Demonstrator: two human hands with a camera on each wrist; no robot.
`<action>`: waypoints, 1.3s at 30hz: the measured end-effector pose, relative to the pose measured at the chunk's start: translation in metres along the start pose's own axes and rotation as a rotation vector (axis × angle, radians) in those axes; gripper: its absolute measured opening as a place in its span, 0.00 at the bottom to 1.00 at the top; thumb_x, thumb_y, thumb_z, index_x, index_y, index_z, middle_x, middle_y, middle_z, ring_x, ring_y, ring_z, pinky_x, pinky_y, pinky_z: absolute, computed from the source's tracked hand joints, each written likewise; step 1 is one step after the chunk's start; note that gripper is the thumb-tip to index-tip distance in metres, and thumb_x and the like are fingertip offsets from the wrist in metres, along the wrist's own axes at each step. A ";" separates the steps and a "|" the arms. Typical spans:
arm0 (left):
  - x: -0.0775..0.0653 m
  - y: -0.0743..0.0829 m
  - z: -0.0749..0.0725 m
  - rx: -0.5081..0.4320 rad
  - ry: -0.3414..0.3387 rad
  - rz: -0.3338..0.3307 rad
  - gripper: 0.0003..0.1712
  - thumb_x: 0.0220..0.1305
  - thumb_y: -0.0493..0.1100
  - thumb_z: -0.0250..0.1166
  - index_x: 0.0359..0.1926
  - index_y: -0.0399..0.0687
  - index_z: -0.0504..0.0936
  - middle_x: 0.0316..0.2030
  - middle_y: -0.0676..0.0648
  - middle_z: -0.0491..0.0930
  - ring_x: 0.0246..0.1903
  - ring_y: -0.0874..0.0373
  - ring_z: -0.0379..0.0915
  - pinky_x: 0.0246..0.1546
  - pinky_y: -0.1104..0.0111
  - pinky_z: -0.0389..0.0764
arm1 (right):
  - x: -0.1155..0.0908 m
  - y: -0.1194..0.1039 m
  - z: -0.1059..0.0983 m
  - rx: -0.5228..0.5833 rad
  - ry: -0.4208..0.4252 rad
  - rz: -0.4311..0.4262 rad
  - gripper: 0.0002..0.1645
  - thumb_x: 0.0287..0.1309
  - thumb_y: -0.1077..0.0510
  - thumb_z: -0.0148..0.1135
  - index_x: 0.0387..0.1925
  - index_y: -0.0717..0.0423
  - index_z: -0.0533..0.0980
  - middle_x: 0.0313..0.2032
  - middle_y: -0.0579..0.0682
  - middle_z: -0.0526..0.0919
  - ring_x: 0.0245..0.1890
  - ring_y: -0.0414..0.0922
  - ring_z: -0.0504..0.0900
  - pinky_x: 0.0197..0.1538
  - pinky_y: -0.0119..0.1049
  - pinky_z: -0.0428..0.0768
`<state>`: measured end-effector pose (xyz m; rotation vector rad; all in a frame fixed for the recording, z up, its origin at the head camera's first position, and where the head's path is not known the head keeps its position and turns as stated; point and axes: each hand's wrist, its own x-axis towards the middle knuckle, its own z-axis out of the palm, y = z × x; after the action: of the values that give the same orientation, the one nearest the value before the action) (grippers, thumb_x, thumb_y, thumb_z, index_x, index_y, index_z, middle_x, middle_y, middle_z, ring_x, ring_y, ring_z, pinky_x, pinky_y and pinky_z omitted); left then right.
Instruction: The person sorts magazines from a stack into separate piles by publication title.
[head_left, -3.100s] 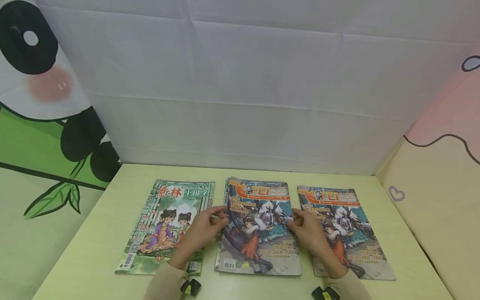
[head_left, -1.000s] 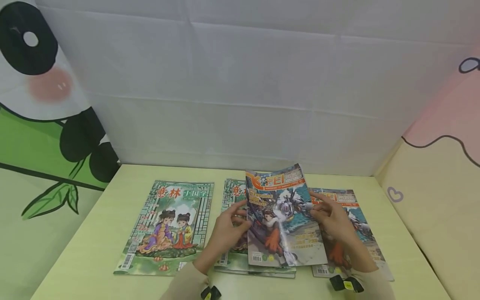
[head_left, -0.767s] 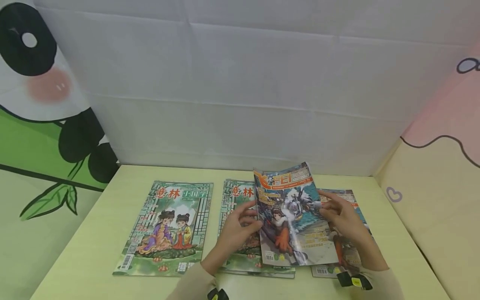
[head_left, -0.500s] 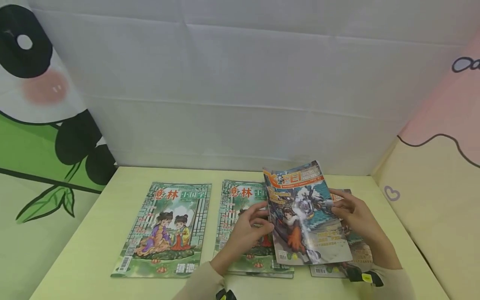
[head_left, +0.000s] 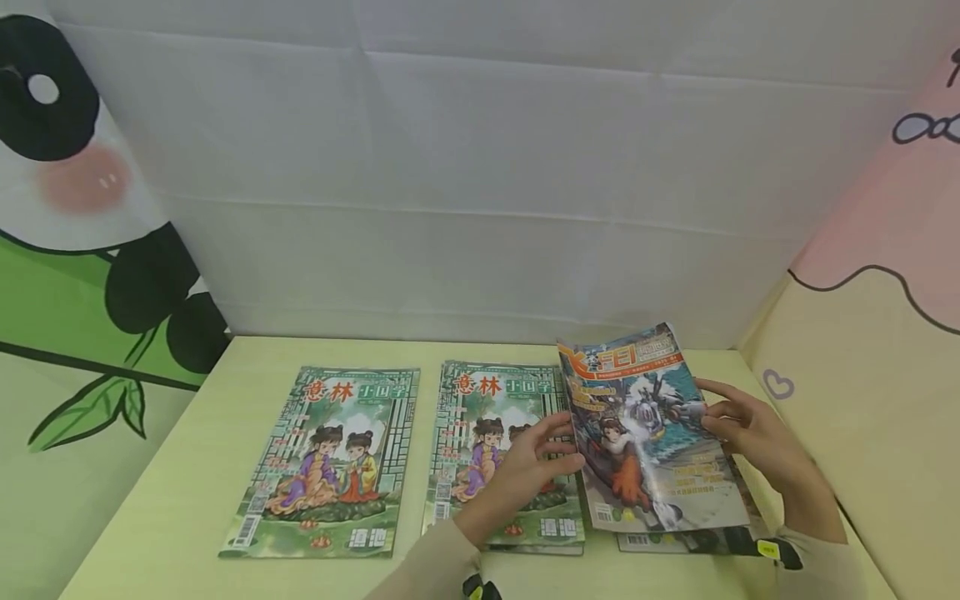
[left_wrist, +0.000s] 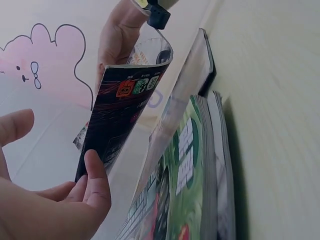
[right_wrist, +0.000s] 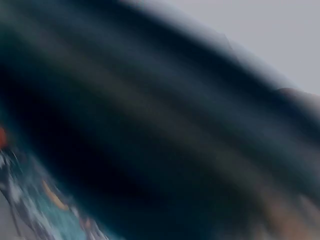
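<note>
Both hands hold a magazine (head_left: 660,450) with a blue-and-grey cover and an orange title. It is raised and bowed, overlapping a matching magazine (head_left: 656,543) on the table at the right. My left hand (head_left: 528,467) pinches its left edge between thumb and fingers. My right hand (head_left: 768,442) grips the right edge. In the left wrist view the dark back cover (left_wrist: 112,110) faces the camera, above a green magazine stack (left_wrist: 186,160). The right wrist view is mostly filled by a blurred dark shape, with part of a colourful cover (right_wrist: 55,205) at lower left.
A stack of green magazines (head_left: 498,392) lies in the middle of the pale table (head_left: 172,500), partly behind the left forearm. Another green magazine (head_left: 322,467) lies at the left. A white cloth wall (head_left: 480,192) closes off the back.
The blue-and-grey magazine has been lifted off the middle stack, uncovering a green cover there. Both hands have carried it rightward over the matching magazine.
</note>
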<state>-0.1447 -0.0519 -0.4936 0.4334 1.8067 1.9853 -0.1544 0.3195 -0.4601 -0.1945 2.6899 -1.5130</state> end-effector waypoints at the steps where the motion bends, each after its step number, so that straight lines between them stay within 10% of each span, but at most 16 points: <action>1: 0.001 -0.001 0.002 -0.013 -0.012 -0.007 0.41 0.80 0.43 0.69 0.86 0.43 0.64 0.79 0.36 0.70 0.72 0.39 0.74 0.66 0.50 0.83 | -0.001 0.002 -0.004 -0.007 0.000 -0.004 0.36 0.82 0.65 0.61 0.85 0.58 0.64 0.45 0.50 0.84 0.40 0.39 0.82 0.33 0.38 0.83; 13: 0.016 -0.002 0.029 -0.113 -0.088 -0.083 0.40 0.81 0.51 0.63 0.87 0.52 0.63 0.82 0.43 0.66 0.64 0.46 0.81 0.75 0.42 0.72 | -0.013 0.026 -0.030 0.017 0.027 -0.006 0.38 0.83 0.66 0.60 0.86 0.46 0.65 0.44 0.42 0.84 0.44 0.35 0.85 0.39 0.36 0.88; 39: 0.031 -0.019 0.048 -0.171 -0.127 -0.199 0.44 0.82 0.43 0.65 0.86 0.32 0.56 0.84 0.29 0.57 0.59 0.41 0.85 0.74 0.49 0.77 | -0.017 0.056 -0.035 0.019 -0.033 0.147 0.32 0.84 0.63 0.59 0.82 0.47 0.71 0.42 0.48 0.85 0.39 0.40 0.87 0.38 0.40 0.90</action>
<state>-0.1459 0.0060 -0.5094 0.3060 1.5261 1.9098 -0.1459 0.3804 -0.4903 -0.0200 2.5994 -1.4797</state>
